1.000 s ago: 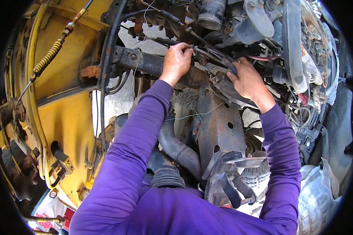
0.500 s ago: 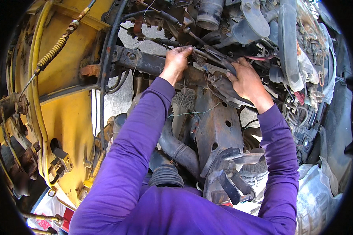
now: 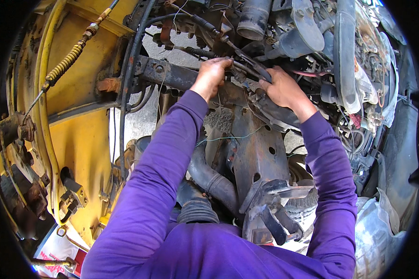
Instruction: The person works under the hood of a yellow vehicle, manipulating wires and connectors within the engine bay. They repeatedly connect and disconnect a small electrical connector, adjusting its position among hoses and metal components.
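My left hand (image 3: 212,76) is closed, thumb and fingertips pressed together at a thin rod-like cable end (image 3: 245,68) that runs toward my right hand. What exactly lies in the pinch is mostly hidden. My right hand (image 3: 284,90) wraps round the handles of a dark tool that looks like pliers (image 3: 262,71). Its far end points up and left, against the end of a control cable (image 3: 203,22) with a dark ribbed sleeve. Below both hands lies a rusty steel crossmember (image 3: 233,93). A thin green wire (image 3: 235,137) hangs slack beneath them.
A yellow metal body panel (image 3: 88,153) stands at left, with a spring-wrapped cable (image 3: 66,62) and yellow hoses before it. Upper right are a large dark hose (image 3: 345,51) and bundled wiring. A drilled steel beam (image 3: 260,144) and a pedal-like bracket (image 3: 274,209) lie nearer me.
My right hand has moved slightly up and left with the pliers, whose far end now meets the cable higher up. The left hand has shifted a little, still pinching.
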A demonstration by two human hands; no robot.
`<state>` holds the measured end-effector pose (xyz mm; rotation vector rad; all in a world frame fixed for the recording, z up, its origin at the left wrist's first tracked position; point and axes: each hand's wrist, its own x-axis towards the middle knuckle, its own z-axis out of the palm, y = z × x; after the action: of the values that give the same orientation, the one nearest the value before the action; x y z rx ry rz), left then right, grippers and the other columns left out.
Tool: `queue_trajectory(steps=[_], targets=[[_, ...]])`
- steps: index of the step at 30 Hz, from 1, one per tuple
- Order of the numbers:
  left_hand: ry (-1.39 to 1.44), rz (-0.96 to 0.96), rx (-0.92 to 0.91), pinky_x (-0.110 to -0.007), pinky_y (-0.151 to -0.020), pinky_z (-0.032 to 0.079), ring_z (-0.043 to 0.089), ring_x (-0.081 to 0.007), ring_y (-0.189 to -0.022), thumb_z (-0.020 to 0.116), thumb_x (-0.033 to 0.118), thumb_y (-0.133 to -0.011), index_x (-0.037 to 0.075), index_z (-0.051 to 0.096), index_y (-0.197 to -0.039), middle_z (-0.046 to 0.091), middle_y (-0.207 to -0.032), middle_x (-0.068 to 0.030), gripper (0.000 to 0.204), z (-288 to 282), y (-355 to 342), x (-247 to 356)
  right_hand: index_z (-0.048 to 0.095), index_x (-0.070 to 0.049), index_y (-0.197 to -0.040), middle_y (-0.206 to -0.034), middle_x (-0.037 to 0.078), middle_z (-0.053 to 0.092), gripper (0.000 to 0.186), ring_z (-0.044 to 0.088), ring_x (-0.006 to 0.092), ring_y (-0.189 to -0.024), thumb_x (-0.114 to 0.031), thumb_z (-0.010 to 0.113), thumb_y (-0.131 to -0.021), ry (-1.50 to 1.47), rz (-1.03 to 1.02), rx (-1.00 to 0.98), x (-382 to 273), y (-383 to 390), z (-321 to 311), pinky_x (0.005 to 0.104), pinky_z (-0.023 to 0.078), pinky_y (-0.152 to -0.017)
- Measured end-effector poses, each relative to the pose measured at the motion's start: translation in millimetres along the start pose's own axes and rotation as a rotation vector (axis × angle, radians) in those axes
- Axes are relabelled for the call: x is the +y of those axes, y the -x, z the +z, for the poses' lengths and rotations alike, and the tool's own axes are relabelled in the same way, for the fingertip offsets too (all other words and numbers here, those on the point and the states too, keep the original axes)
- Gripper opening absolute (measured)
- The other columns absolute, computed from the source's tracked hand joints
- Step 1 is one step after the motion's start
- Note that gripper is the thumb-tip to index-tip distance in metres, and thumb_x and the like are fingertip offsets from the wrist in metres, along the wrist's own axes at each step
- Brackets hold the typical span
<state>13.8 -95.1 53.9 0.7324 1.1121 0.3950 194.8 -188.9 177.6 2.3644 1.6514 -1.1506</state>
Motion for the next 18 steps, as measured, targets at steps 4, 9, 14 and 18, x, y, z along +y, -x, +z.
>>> queue_trajectory(steps=[4,9,14,18], targets=[[-0.23,0.266,0.112,-0.032,-0.079,0.05,0.064,-0.0162,-0.082,0.072,0.02,-0.093,0.001,0.075,-0.114,0.076,-0.092,-0.0081,0.029,7,10,-5,0.063,0.0,-0.13,-0.137,0.029,0.054,0.043,0.055,0.0451,-0.125,-0.027,0.062,-0.097,0.117,0.016,0.067,22,4,11,0.0485,0.045,-0.105],[-0.099,0.105,0.005,-0.028,-0.082,0.05,0.065,-0.0133,-0.089,0.069,0.017,-0.095,-0.002,0.074,-0.114,0.075,-0.104,-0.0091,0.027,-2,-5,-6,0.06,-0.002,-0.135,-0.138,0.025,0.053,0.045,0.054,0.0437,-0.128,-0.027,0.059,-0.098,0.18,0.003,0.044,18,12,8,0.0493,0.044,-0.108],[-0.2,0.318,-0.004,-0.028,-0.079,0.05,0.065,-0.0121,-0.087,0.068,0.012,-0.093,-0.003,0.074,-0.111,0.074,-0.101,-0.0061,0.024,4,6,-11,0.058,-0.004,-0.138,-0.146,0.019,0.049,0.046,0.048,0.0399,-0.135,-0.027,0.059,-0.098,0.272,0.087,0.081,14,19,12,0.0539,0.04,-0.111],[-0.234,0.32,0.059,-0.031,-0.077,0.052,0.065,-0.0147,-0.082,0.071,0.014,-0.089,-0.004,0.075,-0.105,0.075,-0.094,-0.0082,0.025,9,4,-11,0.057,-0.005,-0.14,-0.149,0.017,0.047,0.048,0.043,0.0385,-0.139,-0.029,0.059,-0.099,0.348,0.072,0.091,16,24,12,0.0592,0.036,-0.112]])
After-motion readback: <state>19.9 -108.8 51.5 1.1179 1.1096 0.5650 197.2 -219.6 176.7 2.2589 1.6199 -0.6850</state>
